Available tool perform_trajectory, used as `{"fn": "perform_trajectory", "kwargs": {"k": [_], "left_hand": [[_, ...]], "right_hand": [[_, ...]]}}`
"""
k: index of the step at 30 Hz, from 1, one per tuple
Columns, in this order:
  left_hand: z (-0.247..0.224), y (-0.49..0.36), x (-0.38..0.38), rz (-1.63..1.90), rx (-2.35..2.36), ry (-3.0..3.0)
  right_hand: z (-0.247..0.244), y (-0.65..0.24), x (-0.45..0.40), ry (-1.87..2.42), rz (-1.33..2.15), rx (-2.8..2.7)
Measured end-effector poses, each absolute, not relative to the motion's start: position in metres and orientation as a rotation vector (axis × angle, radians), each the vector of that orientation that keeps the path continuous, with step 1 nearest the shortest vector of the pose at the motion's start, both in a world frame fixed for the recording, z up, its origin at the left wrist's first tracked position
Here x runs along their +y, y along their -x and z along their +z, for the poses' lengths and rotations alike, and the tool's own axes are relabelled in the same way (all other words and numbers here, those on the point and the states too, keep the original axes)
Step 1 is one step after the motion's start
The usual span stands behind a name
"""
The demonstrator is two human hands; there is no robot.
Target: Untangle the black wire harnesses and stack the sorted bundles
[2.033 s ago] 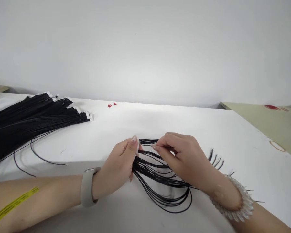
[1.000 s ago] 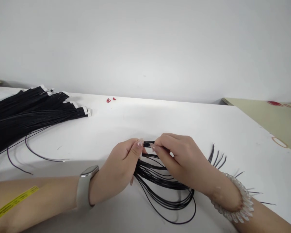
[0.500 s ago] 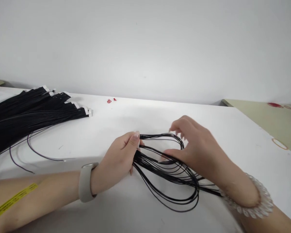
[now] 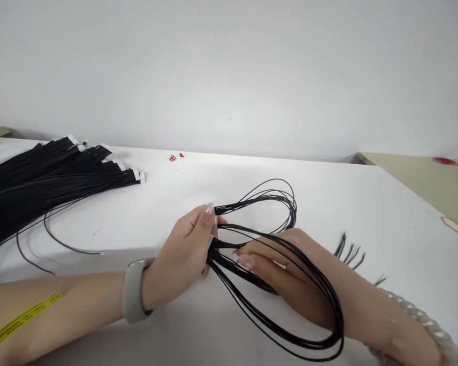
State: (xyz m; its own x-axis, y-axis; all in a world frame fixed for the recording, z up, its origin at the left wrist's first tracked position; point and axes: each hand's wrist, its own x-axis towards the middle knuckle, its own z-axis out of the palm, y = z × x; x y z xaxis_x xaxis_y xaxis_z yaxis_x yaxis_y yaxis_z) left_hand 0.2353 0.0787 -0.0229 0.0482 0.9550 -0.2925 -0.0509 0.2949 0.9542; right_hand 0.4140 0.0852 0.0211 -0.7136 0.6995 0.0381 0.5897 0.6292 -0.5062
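L hand pinches blk wires at left end, loops running right, some over R hand, fingers narrow, grip unclear.

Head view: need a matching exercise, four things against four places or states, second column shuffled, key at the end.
Things
1. Right hand
2. Small red bands
3. Pile of black cables
4. Grey watch band

Places or states
A. Heaped at the left, white connectors at the ends
B. Around the left wrist
C. Among the looped black wires, with strands crossing over it
D. Near the back edge of the white table

Pairs: 1-C, 2-D, 3-A, 4-B
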Motion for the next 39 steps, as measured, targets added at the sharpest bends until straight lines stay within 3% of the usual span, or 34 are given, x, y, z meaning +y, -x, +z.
{"fn": "perform_trajectory", "kwargs": {"k": [18,25,28,30,35,39], "left_hand": [[-0.018,-0.236,0.074,0.915,1.29,-1.114],[-0.017,-0.237,0.075,0.886,1.311,-1.092],[-0.019,-0.236,0.075,0.882,1.321,-1.08],[-0.021,-0.236,0.075,0.886,1.328,-1.075],[-0.023,-0.234,0.075,0.874,1.307,-1.07],[-0.024,-0.234,0.075,0.858,1.292,-1.066]], "right_hand": [[0.012,-0.388,0.082,1.022,0.702,-2.589],[0.016,-0.429,0.103,1.248,0.492,-2.716],[0.029,-0.464,0.123,1.559,0.29,-2.309],[0.039,-0.48,0.133,1.549,0.257,-1.867],[0.052,-0.476,0.134,1.115,0.818,-1.164],[0.041,-0.445,0.114,1.223,0.796,-1.384]]}}
